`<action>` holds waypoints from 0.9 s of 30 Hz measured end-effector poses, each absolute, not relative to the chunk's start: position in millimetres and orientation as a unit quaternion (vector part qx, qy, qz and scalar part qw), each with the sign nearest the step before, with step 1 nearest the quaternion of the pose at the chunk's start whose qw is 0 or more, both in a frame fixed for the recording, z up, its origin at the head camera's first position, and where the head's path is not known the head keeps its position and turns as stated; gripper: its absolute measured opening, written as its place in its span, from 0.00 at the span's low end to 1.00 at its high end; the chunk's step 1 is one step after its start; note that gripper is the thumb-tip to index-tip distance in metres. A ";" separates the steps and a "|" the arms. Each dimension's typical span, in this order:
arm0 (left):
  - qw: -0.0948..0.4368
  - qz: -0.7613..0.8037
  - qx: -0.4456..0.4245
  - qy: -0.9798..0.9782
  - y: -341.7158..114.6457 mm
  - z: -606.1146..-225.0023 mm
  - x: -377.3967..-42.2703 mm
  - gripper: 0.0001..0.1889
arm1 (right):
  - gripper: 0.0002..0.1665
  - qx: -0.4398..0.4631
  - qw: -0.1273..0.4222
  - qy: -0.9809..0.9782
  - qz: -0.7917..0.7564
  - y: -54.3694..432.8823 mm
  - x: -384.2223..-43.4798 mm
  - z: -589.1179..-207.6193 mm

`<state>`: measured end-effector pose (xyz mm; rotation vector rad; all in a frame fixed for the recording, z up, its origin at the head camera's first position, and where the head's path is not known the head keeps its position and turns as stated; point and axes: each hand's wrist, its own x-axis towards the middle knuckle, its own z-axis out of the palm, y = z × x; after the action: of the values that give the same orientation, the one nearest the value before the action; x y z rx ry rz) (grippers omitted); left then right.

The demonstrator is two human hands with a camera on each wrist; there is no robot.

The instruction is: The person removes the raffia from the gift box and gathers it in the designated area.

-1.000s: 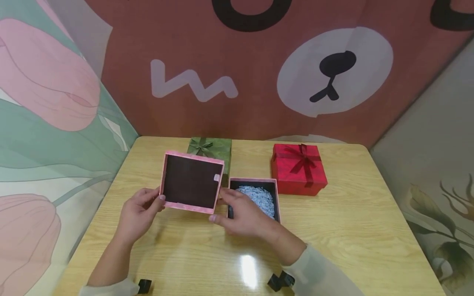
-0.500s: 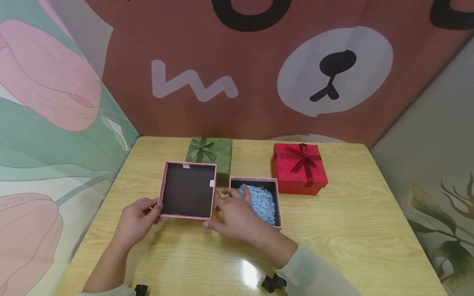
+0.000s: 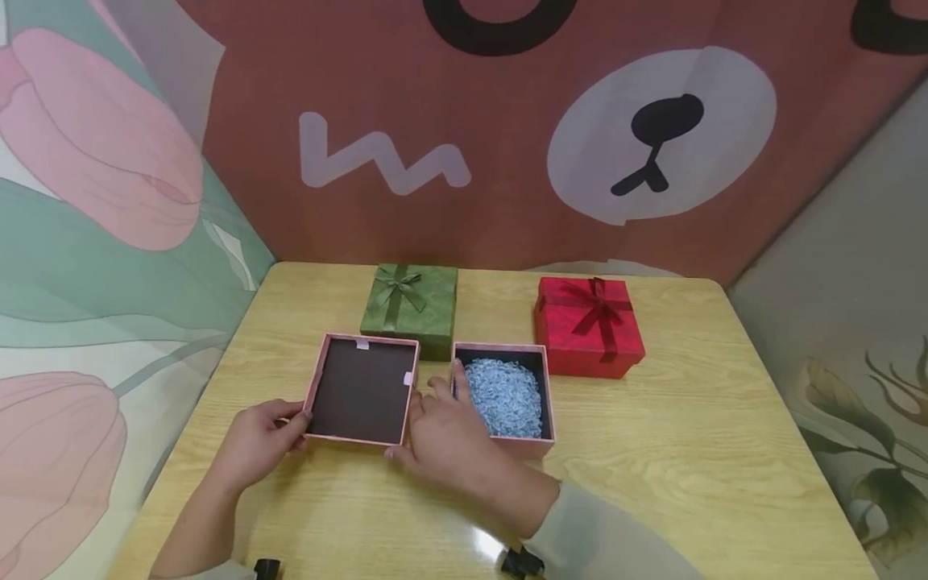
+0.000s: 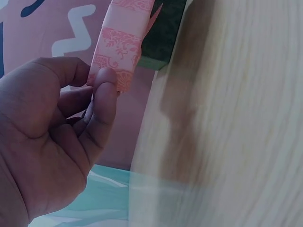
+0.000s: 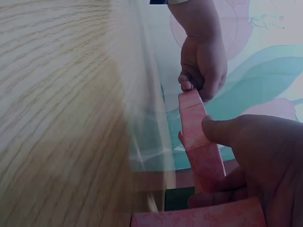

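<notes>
A pink gift box lid [image 3: 362, 395] lies inside up between both hands, showing its dark lining and two small pale tabs. My left hand [image 3: 257, 443] pinches its near left corner between thumb and fingers. In the left wrist view, the patterned lid wall [image 4: 118, 54] sits at those fingertips, with its shadow on the table beside it. My right hand [image 3: 457, 439] holds the lid's right end; its thumb presses the near wall in the right wrist view. One right finger reaches over the pink box base [image 3: 525, 449], which holds blue shredded paper [image 3: 505, 396].
Behind the lid stands a green gift box [image 3: 420, 302] with a bow. A red gift box [image 3: 589, 326] with a dark ribbon is just right of the pink base. The wooden table [image 3: 667, 451] meets a printed wall at the back.
The lid has come down and nearer, and its tilt has flattened out. Both hands moved with it, and more of the green box and the blue shredded paper shows.
</notes>
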<state>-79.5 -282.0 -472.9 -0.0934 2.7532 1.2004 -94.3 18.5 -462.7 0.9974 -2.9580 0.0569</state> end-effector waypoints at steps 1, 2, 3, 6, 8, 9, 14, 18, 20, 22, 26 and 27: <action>0.071 0.399 -0.031 0.914 -283.1 -474.3 -80.0 0.16 | 0.51 0.323 0.015 -0.946 0.013 17.0 -93.9 -463.7; 0.073 0.399 -0.031 0.914 -284.2 -475.8 -80.5 0.16 | 0.49 0.326 0.019 -0.945 0.008 15.4 -93.6 -464.8; 0.075 0.400 -0.030 0.913 -285.2 -477.6 -81.0 0.16 | 0.48 0.330 0.023 -0.944 0.004 13.7 -93.3 -466.0; 0.084 0.403 -0.033 0.911 -288.5 -483.3 -82.2 0.17 | 0.43 0.337 0.033 -0.941 -0.007 7.3 -92.9 -468.8; 0.090 0.401 -0.039 0.911 -290.7 -487.5 -82.7 0.18 | 0.43 0.338 0.032 -0.940 -0.021 2.3 -92.3 -470.3; 0.093 0.399 -0.042 0.911 -291.8 -489.4 -82.9 0.18 | 0.44 0.337 0.028 -0.941 -0.030 -0.2 -92.0 -470.8; 0.106 0.394 -0.051 0.911 -296.3 -498.5 -84.7 0.19 | 0.46 0.318 -0.009 -0.944 -0.088 -12.1 -90.2 -471.5; 0.108 0.395 -0.052 0.911 -298.6 -503.8 -86.3 0.18 | 0.46 0.283 -0.045 -0.952 -0.110 -23.4 -90.1 -473.5; 0.108 0.390 -0.053 0.913 -299.5 -505.9 -86.7 0.18 | 0.47 0.265 -0.057 -0.955 -0.119 -28.4 -89.5 -474.8; 0.110 0.385 -0.052 0.915 -300.0 -506.9 -86.8 0.19 | 0.47 0.251 -0.064 -0.958 -0.123 -32.4 -88.5 -476.6; 0.112 0.371 -0.050 0.920 -301.0 -507.4 -87.4 0.19 | 0.49 0.233 -0.075 -0.961 -0.127 -38.3 -86.0 -480.3; 0.111 0.368 -0.046 0.922 -301.5 -507.1 -87.8 0.19 | 0.49 0.231 -0.076 -0.962 -0.128 -39.4 -85.4 -481.5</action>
<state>-87.8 -301.5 -507.1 -0.1341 2.7081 1.0800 -85.4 -39.4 -481.5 0.7629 -3.1769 -0.4218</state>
